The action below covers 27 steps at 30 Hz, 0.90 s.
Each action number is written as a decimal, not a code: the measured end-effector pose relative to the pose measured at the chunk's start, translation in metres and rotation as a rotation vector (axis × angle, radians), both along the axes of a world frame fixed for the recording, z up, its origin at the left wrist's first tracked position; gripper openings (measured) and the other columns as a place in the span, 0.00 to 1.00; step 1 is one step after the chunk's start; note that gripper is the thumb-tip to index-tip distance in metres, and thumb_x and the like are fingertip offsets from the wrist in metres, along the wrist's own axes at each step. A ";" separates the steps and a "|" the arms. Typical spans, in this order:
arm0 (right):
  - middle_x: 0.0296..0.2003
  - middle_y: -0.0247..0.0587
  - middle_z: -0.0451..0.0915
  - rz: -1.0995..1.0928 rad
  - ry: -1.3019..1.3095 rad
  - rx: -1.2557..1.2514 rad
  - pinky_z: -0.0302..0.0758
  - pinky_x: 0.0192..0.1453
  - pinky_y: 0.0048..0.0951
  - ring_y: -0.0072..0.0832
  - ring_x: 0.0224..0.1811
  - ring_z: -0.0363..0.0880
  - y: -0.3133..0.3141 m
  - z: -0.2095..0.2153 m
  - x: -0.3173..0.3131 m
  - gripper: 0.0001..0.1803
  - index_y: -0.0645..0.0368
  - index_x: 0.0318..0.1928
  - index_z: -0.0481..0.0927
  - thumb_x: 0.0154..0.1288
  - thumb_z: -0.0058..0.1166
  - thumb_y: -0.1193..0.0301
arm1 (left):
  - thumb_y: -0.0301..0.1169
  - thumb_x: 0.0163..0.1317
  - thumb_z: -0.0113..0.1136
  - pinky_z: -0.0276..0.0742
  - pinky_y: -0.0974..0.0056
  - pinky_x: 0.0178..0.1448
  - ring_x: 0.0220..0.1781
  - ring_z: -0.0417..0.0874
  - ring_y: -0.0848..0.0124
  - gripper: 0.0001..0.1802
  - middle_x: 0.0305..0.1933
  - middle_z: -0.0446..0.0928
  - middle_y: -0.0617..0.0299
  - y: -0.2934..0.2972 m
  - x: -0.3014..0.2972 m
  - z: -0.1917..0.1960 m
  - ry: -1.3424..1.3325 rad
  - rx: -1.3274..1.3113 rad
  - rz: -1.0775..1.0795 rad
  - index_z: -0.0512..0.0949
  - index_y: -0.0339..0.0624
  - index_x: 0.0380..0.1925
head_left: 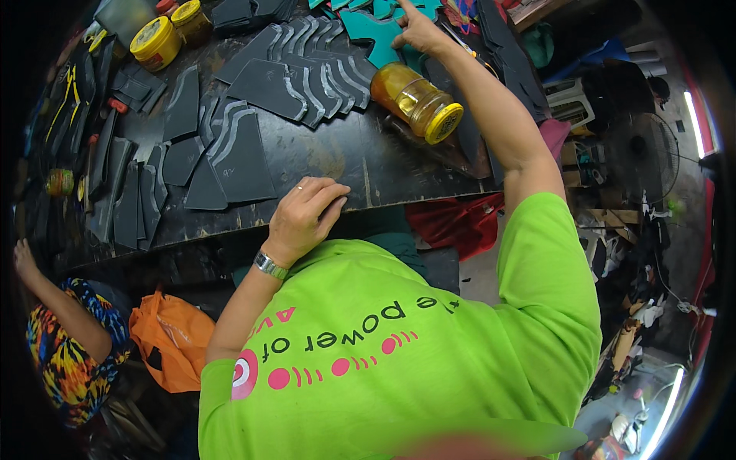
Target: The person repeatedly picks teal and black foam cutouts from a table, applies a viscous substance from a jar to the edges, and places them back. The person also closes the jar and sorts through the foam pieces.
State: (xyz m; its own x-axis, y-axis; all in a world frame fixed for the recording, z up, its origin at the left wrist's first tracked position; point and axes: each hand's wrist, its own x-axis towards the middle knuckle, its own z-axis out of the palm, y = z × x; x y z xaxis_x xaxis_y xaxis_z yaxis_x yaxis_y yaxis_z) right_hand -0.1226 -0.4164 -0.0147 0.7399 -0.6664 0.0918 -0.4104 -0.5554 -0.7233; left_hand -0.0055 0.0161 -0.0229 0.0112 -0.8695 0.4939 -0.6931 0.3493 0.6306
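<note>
My left hand [303, 218], with a ring and a wristwatch [270, 265], rests at the table's near edge. Its fingers are loosely bent, thumb a little apart, and nothing shows in them. Stretched to the far side, my right hand [423, 32] is over teal cut pieces [373, 31], fingers apart and forefinger extended; the top of the picture cuts it off. Below that forearm a glass jar of amber liquid with a yellow lid [414, 101] lies on its side or leans. Overlapping dark grey cut pieces with pale edge strips [287, 84] fan out left of it.
More dark pieces [234, 157] lie on the black table [330, 165]. Yellow-lidded tubs [156, 44] stand at the far left. Another person's arm [73, 314] is at the left, near an orange bag [172, 341]. A fan [644, 157] and scraps are at the right.
</note>
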 end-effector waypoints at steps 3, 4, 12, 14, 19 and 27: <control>0.36 0.39 0.75 -0.096 0.051 0.183 0.73 0.34 0.34 0.29 0.35 0.73 0.007 0.024 -0.001 0.65 0.47 0.81 0.52 0.41 0.69 0.84 | 0.25 0.60 0.69 0.81 0.58 0.47 0.44 0.84 0.58 0.10 0.42 0.82 0.57 0.000 0.000 0.000 -0.002 -0.003 0.000 0.83 0.41 0.42; 0.33 0.38 0.75 -0.119 0.045 0.190 0.74 0.34 0.35 0.30 0.34 0.73 0.013 0.032 -0.001 0.63 0.46 0.81 0.53 0.42 0.66 0.85 | 0.25 0.60 0.69 0.81 0.58 0.47 0.44 0.84 0.58 0.10 0.42 0.82 0.57 0.001 0.000 0.000 0.000 0.002 0.001 0.83 0.41 0.42; 0.36 0.42 0.74 -0.164 0.049 -0.114 0.75 0.42 0.35 0.37 0.40 0.74 0.029 0.076 -0.015 0.52 0.48 0.71 0.69 0.39 0.66 0.84 | 0.25 0.61 0.69 0.81 0.58 0.48 0.45 0.84 0.58 0.10 0.42 0.82 0.57 0.000 0.000 -0.002 0.015 -0.004 -0.007 0.83 0.40 0.42; 0.38 0.41 0.76 -0.163 0.108 -0.080 0.75 0.44 0.32 0.35 0.40 0.76 0.028 0.069 -0.013 0.53 0.49 0.74 0.67 0.41 0.64 0.86 | 0.25 0.61 0.69 0.81 0.58 0.49 0.46 0.84 0.58 0.11 0.43 0.82 0.56 0.000 0.001 0.003 0.032 0.017 -0.015 0.83 0.40 0.43; 0.64 0.72 0.73 -0.141 0.123 -0.104 0.75 0.65 0.40 0.50 0.66 0.76 0.030 0.049 0.000 0.54 0.40 0.79 0.59 0.50 0.62 0.83 | 0.26 0.63 0.66 0.81 0.57 0.53 0.49 0.85 0.54 0.11 0.44 0.83 0.52 -0.011 0.013 0.033 0.239 0.101 -0.117 0.83 0.39 0.45; 0.61 0.67 0.76 -0.102 0.174 -0.085 0.79 0.59 0.39 0.45 0.61 0.79 0.049 0.065 0.000 0.53 0.39 0.78 0.60 0.51 0.61 0.84 | 0.25 0.64 0.57 0.75 0.50 0.66 0.61 0.80 0.48 0.19 0.56 0.81 0.47 -0.181 0.082 0.056 -0.106 -0.066 -0.051 0.80 0.43 0.56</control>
State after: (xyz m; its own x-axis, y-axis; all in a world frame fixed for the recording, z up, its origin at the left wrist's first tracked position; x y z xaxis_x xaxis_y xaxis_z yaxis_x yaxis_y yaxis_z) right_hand -0.1227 -0.3678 0.0499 0.6784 -0.7341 0.0278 -0.5825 -0.5606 -0.5886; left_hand 0.0761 -0.1651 0.0332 -0.0875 -0.8332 0.5459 -0.7348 0.4240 0.5294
